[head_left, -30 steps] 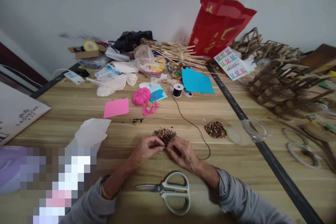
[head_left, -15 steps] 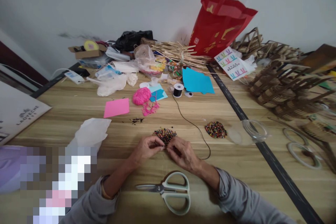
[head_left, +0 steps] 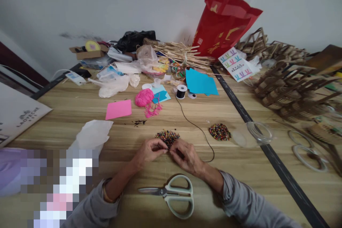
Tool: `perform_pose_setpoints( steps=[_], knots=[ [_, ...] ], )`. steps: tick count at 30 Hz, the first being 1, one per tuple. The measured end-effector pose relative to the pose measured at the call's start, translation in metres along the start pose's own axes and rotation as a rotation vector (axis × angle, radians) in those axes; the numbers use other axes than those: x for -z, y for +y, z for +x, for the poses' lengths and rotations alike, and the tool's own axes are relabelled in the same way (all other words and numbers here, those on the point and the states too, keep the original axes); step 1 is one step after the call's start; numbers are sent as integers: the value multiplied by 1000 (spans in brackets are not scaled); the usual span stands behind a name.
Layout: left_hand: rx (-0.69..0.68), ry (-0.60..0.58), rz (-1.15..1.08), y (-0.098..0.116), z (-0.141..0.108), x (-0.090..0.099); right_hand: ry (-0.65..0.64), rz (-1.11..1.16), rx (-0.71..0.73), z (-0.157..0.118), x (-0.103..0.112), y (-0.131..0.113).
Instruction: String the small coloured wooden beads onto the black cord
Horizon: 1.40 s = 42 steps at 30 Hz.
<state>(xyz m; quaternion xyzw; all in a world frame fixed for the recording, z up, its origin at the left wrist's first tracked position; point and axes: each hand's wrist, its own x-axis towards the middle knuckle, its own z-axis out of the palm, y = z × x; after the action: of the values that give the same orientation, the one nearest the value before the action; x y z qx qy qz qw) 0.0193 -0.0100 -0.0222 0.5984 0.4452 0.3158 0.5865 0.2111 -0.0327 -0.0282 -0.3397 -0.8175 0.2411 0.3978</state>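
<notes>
My left hand [head_left: 150,152] and my right hand [head_left: 187,156] meet at their fingertips, just in front of a pile of small multicoloured beads [head_left: 167,137]. Both are pinched closed; what lies between the fingers is too small to name. Below them, large scissors [head_left: 179,196] with pale green handles lie on the wooden table, blades pointing left. A black cord [head_left: 193,124] runs from a spool [head_left: 181,92] and curves round beside my right wrist. Another loop of beads [head_left: 219,132] rests to the right of my right hand.
Pink yarn [head_left: 144,97], pink paper [head_left: 118,109] and blue paper [head_left: 202,82] lie beyond my hands. A red bag [head_left: 227,25] stands at the back. Small woven baskets [head_left: 294,92] crowd the right side, near clear tubing [head_left: 259,133]. White plastic [head_left: 92,135] lies left.
My fingertips have shifted very slightly while staying together in the same place. Nothing else has visibly moved.
</notes>
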Motion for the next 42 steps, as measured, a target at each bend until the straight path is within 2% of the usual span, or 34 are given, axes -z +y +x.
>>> perform_pose_setpoints(
  steps=[25, 42],
  knots=[
    [-25, -16, -27, -6, 1, -1, 6, -12, 15, 1, 0, -1],
    [1, -31, -1, 2, 0, 0, 13, -22, 10, 2, 0, -4]
  ],
)
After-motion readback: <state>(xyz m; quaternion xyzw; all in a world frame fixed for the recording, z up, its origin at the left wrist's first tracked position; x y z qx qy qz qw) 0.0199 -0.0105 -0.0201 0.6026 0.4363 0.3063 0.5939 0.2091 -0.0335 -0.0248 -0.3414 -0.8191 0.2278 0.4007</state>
